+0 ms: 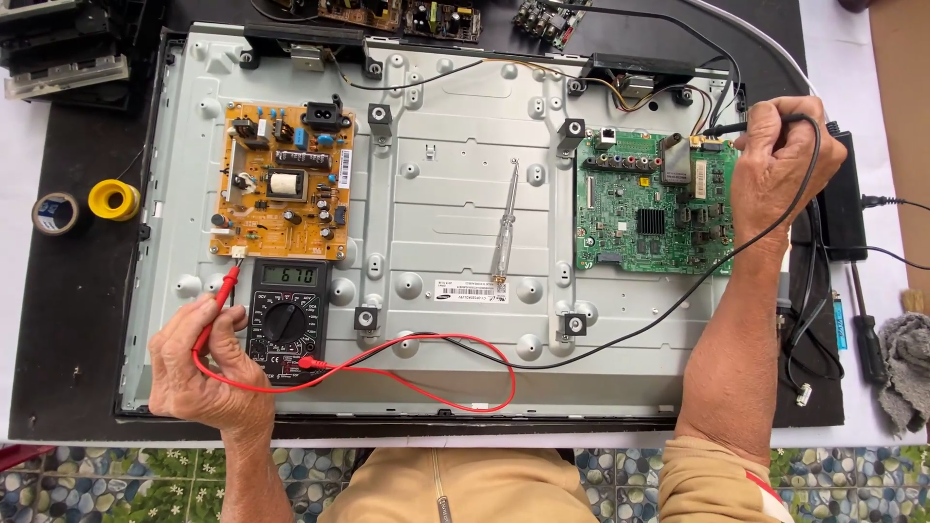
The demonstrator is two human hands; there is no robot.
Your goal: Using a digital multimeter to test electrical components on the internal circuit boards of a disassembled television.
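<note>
1. The left hand is pinched around the red probe, gripping it like a pen. Its tip points up at the lower left corner of the orange power board, right by a small white connector there.
2. The right hand is closed on the black probe, holding it at the top right corner of the green main board.
3. Between the hands lies the multimeter, flat on the grey metal back panel just below the orange board, its display lit with digits and its dial turned.
4. The red lead loops out of the meter's right side and curls back to the left hand; the black lead sweeps across the panel and up around the right hand.
5. A clear-handled screwdriver rests in the middle of the panel, well apart from both hands.
6. Off to the left, on the dark table, sit a yellow spool and a roll of tape, side by side.
7. On the far right, a black adapter and a grey rag.
</note>
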